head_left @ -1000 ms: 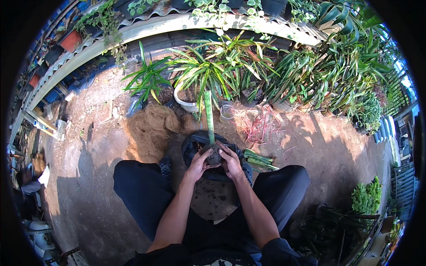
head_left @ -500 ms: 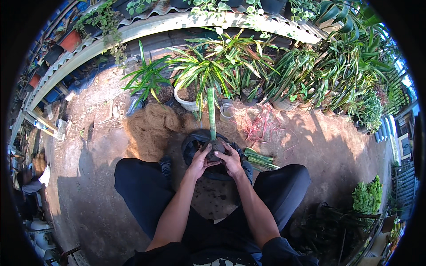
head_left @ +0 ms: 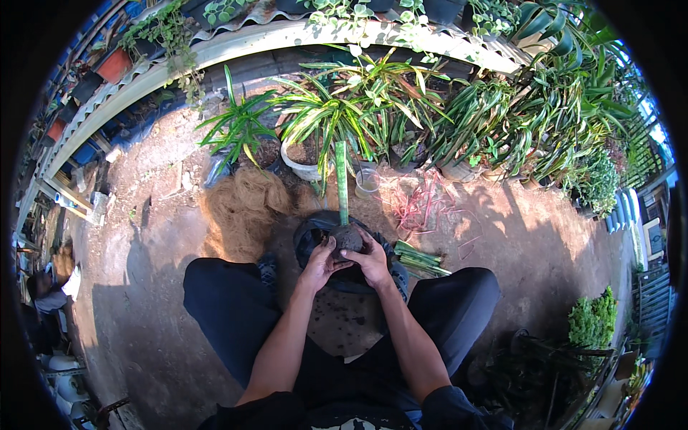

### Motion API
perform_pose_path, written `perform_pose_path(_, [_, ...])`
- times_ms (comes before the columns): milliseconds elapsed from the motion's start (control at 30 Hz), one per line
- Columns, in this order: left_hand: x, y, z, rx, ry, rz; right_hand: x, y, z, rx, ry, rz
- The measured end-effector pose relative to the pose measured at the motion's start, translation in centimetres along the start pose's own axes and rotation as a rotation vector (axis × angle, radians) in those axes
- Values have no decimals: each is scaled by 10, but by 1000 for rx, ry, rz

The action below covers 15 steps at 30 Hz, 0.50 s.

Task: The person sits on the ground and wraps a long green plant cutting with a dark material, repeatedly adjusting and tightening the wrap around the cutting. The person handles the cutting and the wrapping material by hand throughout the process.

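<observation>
Between my two hands sits a dark ball of soil point(head_left: 348, 241) with a single stiff green leaf cutting point(head_left: 342, 183) standing upright out of its top. My left hand point(head_left: 320, 267) cups the ball from the left, its thumb against the near side. From the right my right hand point(head_left: 370, 262) wraps it, the thumb pressed on the front and the fingers round the far side. Both hands are over a black plastic bag or bucket point(head_left: 308, 233), whose contents are mostly hidden. Several cut green leaves point(head_left: 421, 258) lie to its right.
A heap of brown fibre point(head_left: 247, 208) lies left of the bag. Tangled pink-red string point(head_left: 423, 208) and a clear plastic cup point(head_left: 367, 183) are beyond it. Potted plants point(head_left: 330, 115) line the far side under a corrugated-edged shelf point(head_left: 272, 34). Dark crumbs dot the ground between my legs.
My fingers have shifted slightly on the soil ball, and more of its front shows. The leaf stays upright in nearly the same place.
</observation>
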<state>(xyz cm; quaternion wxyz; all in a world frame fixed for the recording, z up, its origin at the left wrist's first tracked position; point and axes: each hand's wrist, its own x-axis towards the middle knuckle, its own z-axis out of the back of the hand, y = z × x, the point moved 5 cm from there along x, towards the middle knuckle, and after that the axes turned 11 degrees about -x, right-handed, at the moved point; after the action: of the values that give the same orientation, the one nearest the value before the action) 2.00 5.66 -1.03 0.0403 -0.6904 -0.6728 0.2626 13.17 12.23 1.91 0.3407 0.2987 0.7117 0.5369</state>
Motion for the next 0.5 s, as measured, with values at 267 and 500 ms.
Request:
perform_pose_path(267, [-1, -2, -4, 154, 15, -59, 3, -4, 2, 122, 5, -54])
perform_pose_path(500, [-4, -1, -6, -98, 30, 49, 0, -6, 2, 47, -99, -4])
